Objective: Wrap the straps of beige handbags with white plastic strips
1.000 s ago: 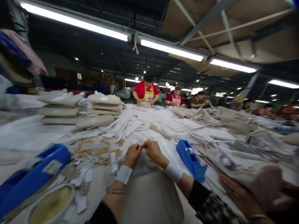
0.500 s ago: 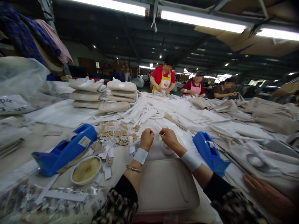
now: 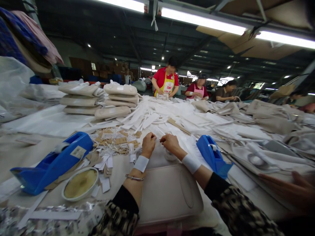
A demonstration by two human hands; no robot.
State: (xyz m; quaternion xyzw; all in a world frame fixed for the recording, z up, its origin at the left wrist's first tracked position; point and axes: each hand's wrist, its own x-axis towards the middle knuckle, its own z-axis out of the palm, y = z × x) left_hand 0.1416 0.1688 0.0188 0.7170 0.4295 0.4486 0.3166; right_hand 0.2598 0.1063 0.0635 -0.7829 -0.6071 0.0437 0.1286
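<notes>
Both hands are raised close together above the far edge of a beige bag (image 3: 169, 193) that lies flat in front of me. The fingers of my left hand (image 3: 149, 145) are pinched, on something too small to make out. My right hand (image 3: 170, 143) is pinched too, its fingertips facing the left ones across a small gap; what it holds is hidden. White bands wrap both wrists. Beneath the right hand sits a clear, rounded item (image 3: 169, 155). Left of my left hand lies a pile of tags with strings (image 3: 115, 141).
Blue tape dispensers stand at left (image 3: 54, 164) and right (image 3: 213, 155). A round dish (image 3: 80, 184) is at front left. Stacked beige bags (image 3: 80, 100) and white strips (image 3: 157, 114) lie behind. Another person's hand (image 3: 290, 186) is at right; several people work across the table.
The whole view has shifted, so most things appear further left. My hands remain close together and pinched. The other person's hand at the right has lifted and its fingers are more spread.
</notes>
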